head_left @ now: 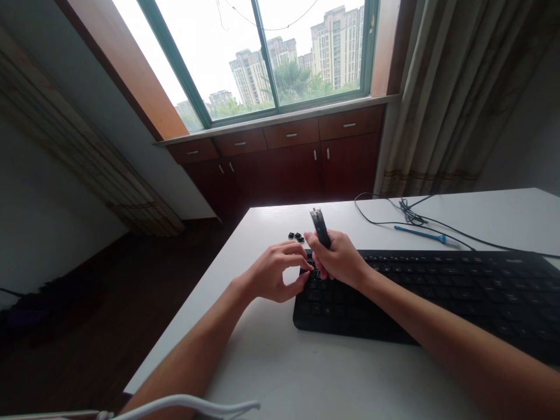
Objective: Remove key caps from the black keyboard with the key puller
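A black keyboard lies on the white table, with a gap among the keys near its upper left corner. My left hand reaches that corner, thumb and forefinger nearly meeting over the keys; what is between them, if anything, is too small to make out. My right hand is closed around a black-handled tool, tilted, with a clear end pointing up. Its lower end is hidden by the fingers, close to my left fingertips. Just beyond the keyboard lie several small black keycaps.
A thin blue tool and a tangled black cable lie behind the keyboard on the white table. A white cord crosses the lower left foreground. Beyond the table stand wooden cabinets under a window.
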Demonstrator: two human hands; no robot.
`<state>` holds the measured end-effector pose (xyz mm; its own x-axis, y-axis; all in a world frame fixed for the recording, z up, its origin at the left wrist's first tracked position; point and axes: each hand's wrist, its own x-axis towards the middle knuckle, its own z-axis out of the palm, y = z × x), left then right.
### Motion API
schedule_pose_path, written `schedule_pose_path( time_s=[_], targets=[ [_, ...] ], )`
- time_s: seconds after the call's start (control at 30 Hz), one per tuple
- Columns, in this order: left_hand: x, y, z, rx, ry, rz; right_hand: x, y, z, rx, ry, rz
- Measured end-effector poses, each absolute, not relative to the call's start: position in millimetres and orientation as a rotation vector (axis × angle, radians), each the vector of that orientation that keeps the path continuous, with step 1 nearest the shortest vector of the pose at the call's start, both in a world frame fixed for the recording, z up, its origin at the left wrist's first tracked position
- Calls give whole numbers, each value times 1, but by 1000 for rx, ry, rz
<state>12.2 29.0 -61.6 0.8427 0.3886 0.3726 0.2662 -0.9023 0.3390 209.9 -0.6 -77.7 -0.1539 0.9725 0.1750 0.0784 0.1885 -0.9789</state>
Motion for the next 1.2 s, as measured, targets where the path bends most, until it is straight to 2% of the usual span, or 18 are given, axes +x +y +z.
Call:
schedule_pose_path(
  time_s=[0.17,0.47,0.8,1.2],
  targets=[
    [12,29,-62,2739,496,648,206,-9,-78,-1033,-1429,1065],
    [14,25,-57,2720,547,549,210,0,-79,-981,-1489,1228],
    [17,24,-63,2703,419,671,212,-7,-81,-938,-1567,1035],
    [20,19,-67,2662,466,587,202,-7,-74,-1079,-1586,930]
  ],
)
